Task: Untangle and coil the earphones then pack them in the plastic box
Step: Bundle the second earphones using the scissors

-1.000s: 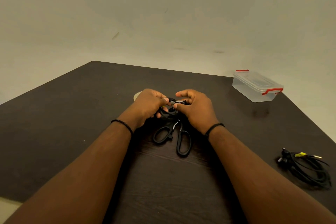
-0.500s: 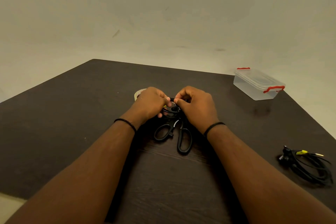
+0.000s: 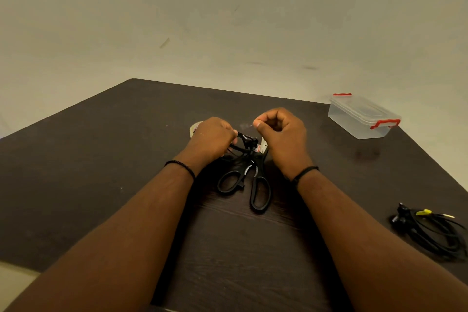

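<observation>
Head view shows the earphones (image 3: pixel 244 143) you are working on as a small black bundle held just above the dark surface (image 3: pixel 101 159), between your two hands. Your left hand (image 3: pixel 211 138) grips the bundle, its fingers curled round the looped cable. Your right hand (image 3: pixel 279 132) sits just beside it, raised a little higher, with its fingers curled in and thumb pressed to forefinger; it seems to pinch something small and clear, too faint to tell what. Directly under the bundle lies a pair of black-handled scissors (image 3: pixel 253 185), handles toward you. A roll of tape (image 3: pixel 195 127) peeks out behind your left hand. The plastic box (image 3: pixel 363 118), lid on with red clips, stands well apart at the far right of the surface. A second set of black earphones (image 3: pixel 430 230) lies coiled near the right edge.
</observation>
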